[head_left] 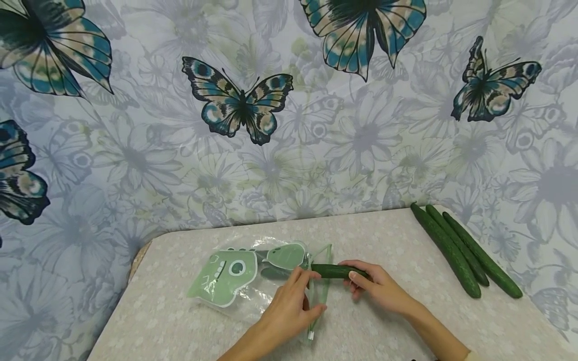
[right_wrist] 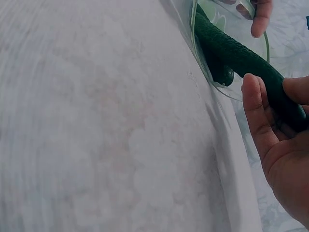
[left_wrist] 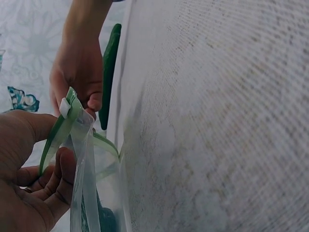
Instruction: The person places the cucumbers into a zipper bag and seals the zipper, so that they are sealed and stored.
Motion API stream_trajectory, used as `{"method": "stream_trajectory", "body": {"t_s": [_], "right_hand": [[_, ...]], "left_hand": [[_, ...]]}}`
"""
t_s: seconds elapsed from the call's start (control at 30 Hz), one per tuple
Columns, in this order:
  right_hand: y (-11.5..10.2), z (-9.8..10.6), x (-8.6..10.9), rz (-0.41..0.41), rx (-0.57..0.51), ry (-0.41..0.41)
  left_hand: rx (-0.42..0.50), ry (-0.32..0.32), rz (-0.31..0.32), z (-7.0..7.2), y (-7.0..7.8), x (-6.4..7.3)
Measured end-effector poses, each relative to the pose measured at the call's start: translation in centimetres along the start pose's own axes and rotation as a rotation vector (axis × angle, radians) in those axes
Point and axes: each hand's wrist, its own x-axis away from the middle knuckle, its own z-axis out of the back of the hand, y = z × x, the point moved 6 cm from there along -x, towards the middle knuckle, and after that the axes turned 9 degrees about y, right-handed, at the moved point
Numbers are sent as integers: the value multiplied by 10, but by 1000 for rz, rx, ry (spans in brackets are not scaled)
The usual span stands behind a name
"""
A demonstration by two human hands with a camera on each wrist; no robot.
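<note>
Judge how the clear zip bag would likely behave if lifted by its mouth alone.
The zip bag looks floppy: its thin film lies wrinkled on the table, and the left hand pinches its mouth to hold it open. It probably sags once the cucumber, held by the right hand, loads it. The glossy film may be slippery.

The table [head_left: 388,235] is viewed from above and forward by the head camera; the bag mouth [left_wrist: 79,125] and cucumber [right_wrist: 241,58] are shared closely by both wrist views
</note>
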Motion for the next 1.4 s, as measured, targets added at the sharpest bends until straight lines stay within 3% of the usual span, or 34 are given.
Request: {"method": "stream_trajectory", "body": {"t_s": [0.8, 1.13, 1.3, 1.4], "right_hand": [[4, -40, -17, -13, 7, -32], [-1, -50, -46, -7, 70, -20], [-1, -54, -54, -25, 66, -29], [-3, -53, -56, 5, 143, -5]], "left_hand": [[6, -11, -9, -7, 9, 9], [-18, 46, -70, 6, 10, -4], [-25, 42, -59, 9, 8, -7], [-20, 37, -45, 9, 7, -6]]}}
